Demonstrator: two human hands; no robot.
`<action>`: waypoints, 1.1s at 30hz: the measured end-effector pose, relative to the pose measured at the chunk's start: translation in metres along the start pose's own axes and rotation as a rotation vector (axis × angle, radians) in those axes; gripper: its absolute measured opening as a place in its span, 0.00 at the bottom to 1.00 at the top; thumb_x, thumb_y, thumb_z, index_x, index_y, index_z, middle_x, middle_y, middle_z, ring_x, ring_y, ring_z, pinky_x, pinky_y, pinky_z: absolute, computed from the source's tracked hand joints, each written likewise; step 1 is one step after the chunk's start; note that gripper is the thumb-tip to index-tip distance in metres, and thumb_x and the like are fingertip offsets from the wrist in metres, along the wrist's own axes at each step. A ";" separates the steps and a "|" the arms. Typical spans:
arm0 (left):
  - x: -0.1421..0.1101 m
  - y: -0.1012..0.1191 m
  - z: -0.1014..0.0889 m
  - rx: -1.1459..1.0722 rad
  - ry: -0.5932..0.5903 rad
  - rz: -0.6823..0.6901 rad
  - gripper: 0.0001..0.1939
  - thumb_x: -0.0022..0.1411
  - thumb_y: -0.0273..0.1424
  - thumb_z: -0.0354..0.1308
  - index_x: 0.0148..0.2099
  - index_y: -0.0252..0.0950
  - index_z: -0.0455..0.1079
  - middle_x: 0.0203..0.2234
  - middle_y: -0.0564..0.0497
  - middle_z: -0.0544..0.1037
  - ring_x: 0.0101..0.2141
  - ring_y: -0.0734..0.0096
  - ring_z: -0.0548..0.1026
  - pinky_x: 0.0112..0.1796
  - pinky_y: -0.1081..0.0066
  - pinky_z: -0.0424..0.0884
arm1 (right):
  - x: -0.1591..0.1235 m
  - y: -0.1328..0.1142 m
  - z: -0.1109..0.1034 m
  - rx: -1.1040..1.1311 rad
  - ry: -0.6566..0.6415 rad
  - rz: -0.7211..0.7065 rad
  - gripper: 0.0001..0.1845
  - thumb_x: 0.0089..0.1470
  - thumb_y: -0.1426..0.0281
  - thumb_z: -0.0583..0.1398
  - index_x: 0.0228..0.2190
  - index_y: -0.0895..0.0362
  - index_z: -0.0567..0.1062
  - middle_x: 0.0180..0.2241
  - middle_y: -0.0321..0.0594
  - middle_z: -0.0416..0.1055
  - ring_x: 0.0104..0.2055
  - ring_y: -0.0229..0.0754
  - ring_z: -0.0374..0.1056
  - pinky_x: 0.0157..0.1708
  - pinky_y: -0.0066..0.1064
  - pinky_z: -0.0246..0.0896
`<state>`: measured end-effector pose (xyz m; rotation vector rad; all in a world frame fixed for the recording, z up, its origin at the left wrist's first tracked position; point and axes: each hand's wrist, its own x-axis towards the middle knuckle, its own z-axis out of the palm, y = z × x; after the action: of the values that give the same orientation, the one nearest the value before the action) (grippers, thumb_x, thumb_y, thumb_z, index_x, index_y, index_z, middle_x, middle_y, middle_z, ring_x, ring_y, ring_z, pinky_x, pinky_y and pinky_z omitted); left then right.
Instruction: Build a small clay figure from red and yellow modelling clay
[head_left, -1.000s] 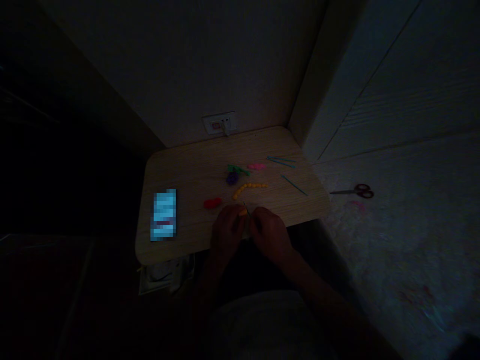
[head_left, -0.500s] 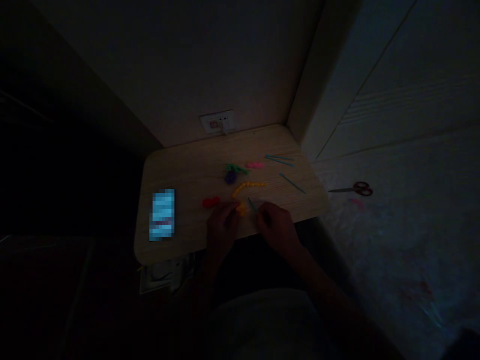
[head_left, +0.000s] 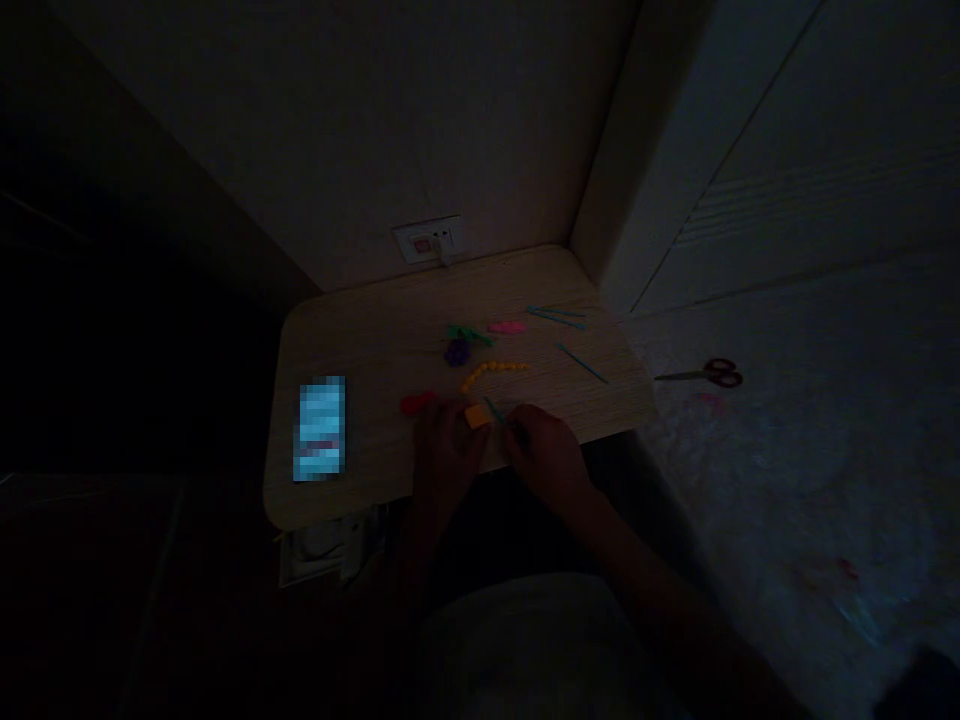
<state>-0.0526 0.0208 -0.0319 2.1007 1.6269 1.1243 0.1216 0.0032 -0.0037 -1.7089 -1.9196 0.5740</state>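
Observation:
My left hand [head_left: 448, 445] is closed around an orange block of what looks like modelling clay [head_left: 477, 416], near the front edge of the small table. In my right hand [head_left: 546, 450] is a thin blue-green stick tool [head_left: 493, 409], its tip pointing up and left, close beside the clay. Whether the tip touches it I cannot tell in the dim light. Just behind the hands lies a curved yellow beaded strip [head_left: 491, 369]. A red piece [head_left: 417, 402] rests by the left fingertips. Farther back are a purple flower-like piece [head_left: 457, 352], a green piece [head_left: 471, 335] and a pink piece [head_left: 507, 327].
More thin blue-green sticks [head_left: 583, 363] lie on the right part of the wooden table [head_left: 360, 340]. A lit, blurred phone-like screen [head_left: 320, 428] is at the left. Scissors [head_left: 701, 373] lie on the pale surface to the right. A wall socket [head_left: 431, 240] is behind.
The orange clay has been turned and now shows a flat, squarish face. My right hand has brought the stick's tip left, nearer to it. The view has shifted slightly.

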 end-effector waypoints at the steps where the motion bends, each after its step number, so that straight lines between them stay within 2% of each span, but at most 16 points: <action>1: 0.000 0.000 -0.001 -0.006 -0.001 0.002 0.19 0.61 0.33 0.68 0.54 0.40 0.70 0.47 0.44 0.78 0.51 0.51 0.75 0.55 0.50 0.71 | 0.000 -0.002 0.001 -0.019 -0.012 0.005 0.05 0.64 0.72 0.59 0.35 0.56 0.75 0.37 0.46 0.78 0.37 0.47 0.73 0.37 0.33 0.60; 3: -0.001 -0.001 -0.004 -0.039 -0.008 0.008 0.21 0.62 0.31 0.67 0.57 0.40 0.69 0.49 0.44 0.78 0.52 0.52 0.76 0.56 0.52 0.72 | 0.000 -0.005 0.003 -0.047 -0.032 0.016 0.04 0.64 0.72 0.59 0.37 0.56 0.76 0.38 0.47 0.79 0.38 0.48 0.74 0.37 0.34 0.61; 5: -0.001 -0.001 -0.008 -0.083 -0.027 0.024 0.19 0.64 0.29 0.65 0.56 0.40 0.70 0.50 0.45 0.79 0.52 0.55 0.77 0.55 0.54 0.73 | 0.000 -0.007 0.004 -0.060 -0.049 0.027 0.04 0.64 0.73 0.59 0.38 0.57 0.76 0.39 0.48 0.79 0.40 0.49 0.74 0.38 0.34 0.62; 9: -0.002 0.001 -0.013 -0.126 -0.058 0.044 0.11 0.66 0.27 0.61 0.51 0.41 0.74 0.49 0.47 0.81 0.51 0.59 0.79 0.55 0.56 0.75 | 0.001 -0.010 0.003 -0.068 -0.095 0.048 0.04 0.64 0.74 0.60 0.39 0.57 0.76 0.40 0.49 0.79 0.41 0.50 0.74 0.39 0.35 0.63; 13: -0.002 0.002 -0.012 -0.152 -0.042 0.038 0.05 0.68 0.29 0.61 0.45 0.40 0.77 0.47 0.48 0.83 0.49 0.61 0.81 0.53 0.57 0.78 | 0.001 -0.014 0.001 -0.048 -0.138 -0.001 0.06 0.66 0.73 0.60 0.42 0.59 0.78 0.42 0.49 0.79 0.43 0.49 0.74 0.43 0.34 0.64; 20: -0.006 -0.003 -0.007 -0.187 -0.003 0.080 0.06 0.67 0.26 0.63 0.44 0.39 0.80 0.46 0.47 0.84 0.47 0.63 0.83 0.51 0.59 0.81 | -0.002 -0.022 -0.002 -0.109 -0.196 -0.037 0.10 0.69 0.71 0.59 0.45 0.59 0.80 0.44 0.47 0.76 0.41 0.46 0.74 0.41 0.33 0.65; 26: -0.007 -0.006 -0.004 -0.207 0.015 0.099 0.07 0.67 0.25 0.63 0.44 0.40 0.81 0.46 0.47 0.84 0.46 0.62 0.83 0.49 0.59 0.82 | -0.004 -0.016 0.003 -0.109 -0.187 -0.092 0.12 0.69 0.73 0.58 0.48 0.59 0.80 0.43 0.47 0.76 0.42 0.47 0.73 0.43 0.33 0.66; 30: -0.007 -0.005 -0.004 -0.180 0.028 0.104 0.07 0.66 0.25 0.63 0.43 0.40 0.80 0.46 0.47 0.84 0.46 0.63 0.83 0.49 0.59 0.82 | -0.001 -0.010 0.002 -0.102 -0.135 -0.086 0.13 0.69 0.73 0.57 0.50 0.59 0.80 0.42 0.48 0.76 0.41 0.46 0.73 0.43 0.33 0.66; 33: -0.008 -0.004 -0.004 -0.166 0.030 0.118 0.07 0.66 0.24 0.63 0.44 0.39 0.80 0.46 0.47 0.84 0.47 0.63 0.83 0.50 0.60 0.82 | -0.001 -0.011 0.002 -0.107 -0.113 -0.087 0.13 0.69 0.75 0.56 0.48 0.59 0.80 0.41 0.48 0.76 0.40 0.45 0.73 0.41 0.32 0.65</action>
<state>-0.0589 0.0142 -0.0347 2.1044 1.3853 1.2865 0.1116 0.0013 0.0018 -1.6796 -2.1271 0.5547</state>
